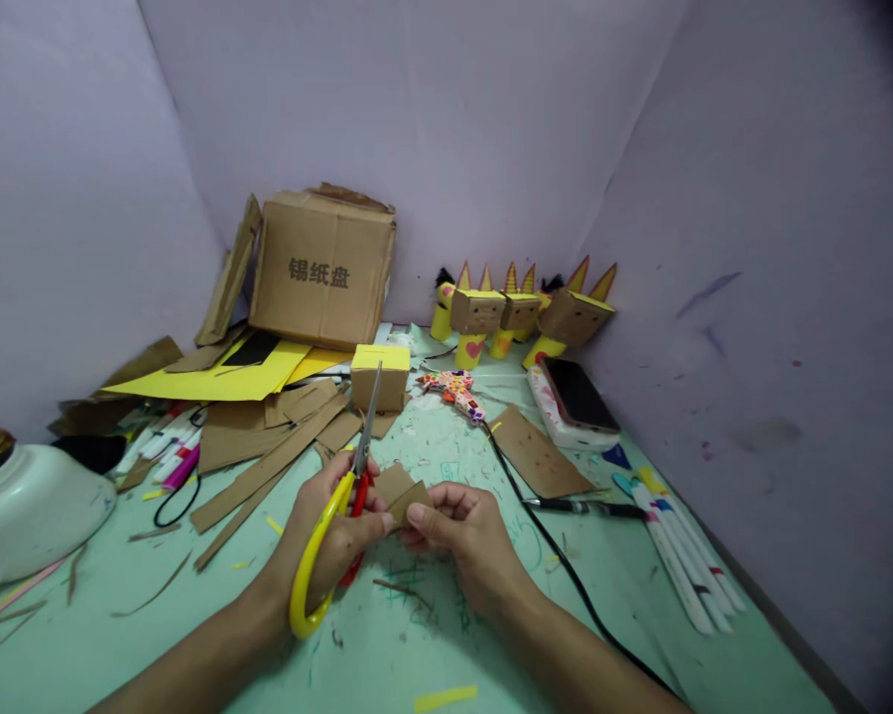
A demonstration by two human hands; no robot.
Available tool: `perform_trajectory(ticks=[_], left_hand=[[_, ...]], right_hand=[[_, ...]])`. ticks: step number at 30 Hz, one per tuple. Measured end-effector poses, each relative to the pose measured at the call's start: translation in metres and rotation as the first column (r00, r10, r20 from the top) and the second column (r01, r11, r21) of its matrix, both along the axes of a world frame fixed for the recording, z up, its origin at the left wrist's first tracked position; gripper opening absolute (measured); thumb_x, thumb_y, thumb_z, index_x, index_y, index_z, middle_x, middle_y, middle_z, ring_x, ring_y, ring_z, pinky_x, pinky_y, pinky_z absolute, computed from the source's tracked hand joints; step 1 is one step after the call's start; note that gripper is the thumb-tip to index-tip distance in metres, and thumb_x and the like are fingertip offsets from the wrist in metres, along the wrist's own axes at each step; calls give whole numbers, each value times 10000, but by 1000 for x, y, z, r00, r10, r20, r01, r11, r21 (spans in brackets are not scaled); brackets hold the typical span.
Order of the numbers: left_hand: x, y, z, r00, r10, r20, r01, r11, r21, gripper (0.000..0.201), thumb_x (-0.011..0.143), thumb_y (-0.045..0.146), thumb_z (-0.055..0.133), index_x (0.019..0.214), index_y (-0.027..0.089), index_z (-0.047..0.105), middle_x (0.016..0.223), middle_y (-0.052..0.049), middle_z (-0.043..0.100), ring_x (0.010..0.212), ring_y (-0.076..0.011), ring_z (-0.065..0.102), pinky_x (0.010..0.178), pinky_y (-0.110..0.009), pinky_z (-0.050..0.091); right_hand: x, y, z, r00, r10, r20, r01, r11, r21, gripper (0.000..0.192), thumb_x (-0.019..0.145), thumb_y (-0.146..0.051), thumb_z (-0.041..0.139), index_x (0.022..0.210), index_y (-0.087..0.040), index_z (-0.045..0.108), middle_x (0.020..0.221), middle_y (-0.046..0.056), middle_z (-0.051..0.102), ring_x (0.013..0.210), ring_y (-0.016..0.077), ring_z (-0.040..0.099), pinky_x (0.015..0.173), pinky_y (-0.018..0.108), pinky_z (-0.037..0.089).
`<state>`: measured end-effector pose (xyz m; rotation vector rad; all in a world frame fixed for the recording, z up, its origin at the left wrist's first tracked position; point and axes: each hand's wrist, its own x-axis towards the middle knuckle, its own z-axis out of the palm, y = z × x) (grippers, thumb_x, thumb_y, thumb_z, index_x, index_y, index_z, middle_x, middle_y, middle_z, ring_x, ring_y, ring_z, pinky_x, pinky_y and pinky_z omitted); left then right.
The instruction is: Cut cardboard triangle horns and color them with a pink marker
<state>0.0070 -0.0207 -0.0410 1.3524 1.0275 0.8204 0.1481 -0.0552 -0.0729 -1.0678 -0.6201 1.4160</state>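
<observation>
Scissors [318,551] with one yellow and one red handle hang in my left hand [336,531], their blades pointing up and away. The thumb and fingers of that same hand also pinch a small piece of brown cardboard [394,484]. Close by, my right hand [465,535] grips a second small cardboard piece [411,503], which overlaps the first. Whether the two pieces are joined, I cannot tell. Just beyond my hands stands a small cardboard block [379,385] with a yellow top. A patterned glue gun [455,391] lies farther off to the right.
Cardboard strips [268,466], yellow sheets [215,375] and markers [175,451] crowd the left side. A large carton [325,268] leans at the back, near cardboard figures [480,312]. At right are a phone [576,395], a craft knife [587,507] and white pens [677,560]. A black cord [566,565] crosses the table.
</observation>
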Motion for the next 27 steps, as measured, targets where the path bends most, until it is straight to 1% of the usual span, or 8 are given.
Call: perform_trajectory(ticks=[4, 7, 12, 15, 19, 22, 25, 27], left_hand=[[-1, -1, 3, 1000, 5, -28, -5, 1000, 5, 327, 585, 150, 608, 858, 192, 433, 615, 58, 523, 531, -97, 479, 480, -203, 389], [-1, -1, 3, 999, -5, -39, 6, 1000, 18, 328, 590, 143, 610, 861, 192, 433, 607, 63, 523, 514, -86, 464, 482, -197, 382], [-1, 0, 0, 999, -17, -38, 18, 1000, 20, 346, 600, 167, 637, 873, 193, 426, 611, 60, 537, 515, -89, 465, 474, -194, 381], [0, -2, 1, 999, 5, -50, -3, 999, 37, 332, 595, 159, 640, 861, 187, 443, 624, 54, 535, 554, -99, 481, 503, -200, 402], [-2, -2, 2, 1000, -15, 2, 15, 998, 63, 313, 622, 192, 648, 865, 186, 451, 631, 56, 509, 539, -88, 458, 478, -189, 379], [-7, 3, 0, 998, -46, 33, 43, 995, 86, 293, 700, 321, 635, 881, 188, 447, 589, 66, 474, 470, -76, 421, 422, -184, 359], [-12, 9, -4, 999, -38, 36, 35, 996, 78, 253, 787, 417, 534, 873, 201, 435, 550, 67, 473, 389, -78, 393, 330, -181, 326], [-14, 12, -6, 1000, -8, 22, 6, 996, 92, 232, 804, 418, 509, 865, 206, 437, 569, 58, 495, 386, -78, 402, 311, -172, 321]], right_hand=[[0, 0, 1, 999, 28, -16, -28, 1000, 4, 231, 488, -250, 807, 566, -109, 641, 500, 22, 658, 442, 104, 585, 462, 201, 457], [0, -1, 1, 998, 49, -24, -49, 999, -7, 227, 495, -255, 797, 585, -113, 644, 515, 20, 660, 454, 109, 589, 480, 215, 475], [-1, -2, 0, 997, 75, -27, -75, 997, 9, 277, 505, -254, 804, 724, -125, 692, 576, 17, 681, 479, 110, 601, 495, 213, 482], [0, -1, -3, 995, 96, 18, -97, 995, 24, 219, 522, -250, 800, 662, -111, 705, 572, 27, 681, 486, 103, 589, 515, 209, 475], [3, -1, -7, 993, 100, 66, -108, 986, 129, 168, 572, -249, 781, 657, -120, 715, 586, 29, 689, 517, 108, 594, 544, 213, 474], [7, 0, -7, 993, 87, 76, -100, 977, 188, 155, 608, -258, 762, 699, -139, 724, 636, 30, 705, 561, 121, 614, 579, 230, 493], [12, 2, -10, 994, 40, 101, -63, 971, 232, 133, 615, -254, 761, 705, -163, 724, 653, 13, 707, 596, 130, 625, 608, 241, 504], [16, 3, -13, 989, -14, 144, -26, 962, 273, 132, 608, -247, 769, 712, -179, 725, 643, -2, 704, 605, 131, 627, 622, 239, 501]])
